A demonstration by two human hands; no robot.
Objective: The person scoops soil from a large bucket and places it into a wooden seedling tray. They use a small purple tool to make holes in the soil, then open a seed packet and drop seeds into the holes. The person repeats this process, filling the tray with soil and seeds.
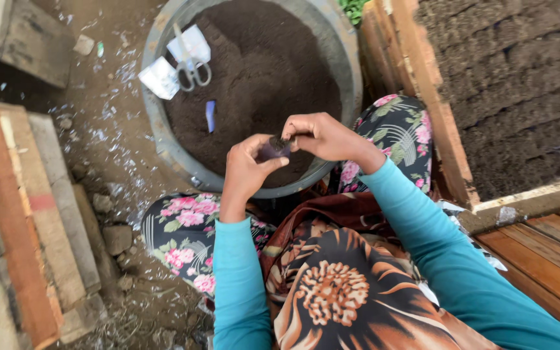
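Both hands meet at frame centre, above the near rim of the basin (163,139) of dark soil (260,71). The left hand (246,170) is curled around a small dark pouch (273,148), thumb and fingers closed on it. The right hand (324,135) pinches the pouch's top edge from the right, fingertips shut. The pouch lies between the hands, touching both, its long axis roughly level. Scissors (191,65) lie on the soil at upper left, well apart from both hands, nearer the left hand.
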